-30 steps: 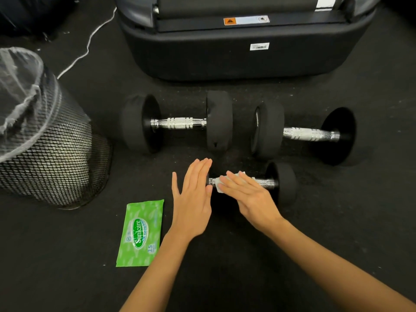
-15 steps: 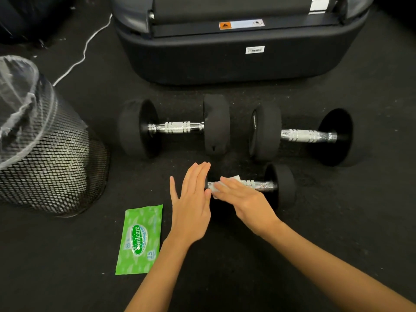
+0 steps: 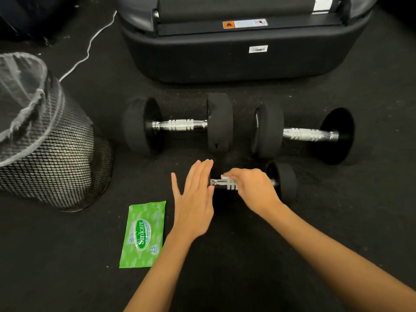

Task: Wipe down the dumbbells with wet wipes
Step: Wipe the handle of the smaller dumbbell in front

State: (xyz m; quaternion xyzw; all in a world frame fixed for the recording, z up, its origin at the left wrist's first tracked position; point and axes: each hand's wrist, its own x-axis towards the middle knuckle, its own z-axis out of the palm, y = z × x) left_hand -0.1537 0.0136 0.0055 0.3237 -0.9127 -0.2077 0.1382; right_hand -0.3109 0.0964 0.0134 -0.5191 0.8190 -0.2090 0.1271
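At the lower centre of the frame the small dumbbell (image 3: 254,184) lay on the black floor (image 3: 247,255), its left weight hidden behind the left hand (image 3: 193,199). That hand stood flat and straight-fingered against the end, bracing it without gripping. The right hand (image 3: 252,188) was curled over the chrome handle, pressing a white wet wipe (image 3: 225,176) to it; only a corner of the wipe showed past the fingers.

The main risk, as I judged it, was rolling: the round weights sat free on the floor, and a firm stroke along the bar could have driven the dumbbell out from the open left palm, which merely blocked it. A damp chrome handle might also have let the right hand slip into the right weight. With so little wipe visible, it could have bunched and left the knurling half cleaned.

The two larger dumbbells, one at centre (image 3: 180,126) and one to the right (image 3: 304,134), lay just beyond. The green wipes pack (image 3: 143,234) lay at lower left, the mesh bin (image 3: 45,143) at far left.
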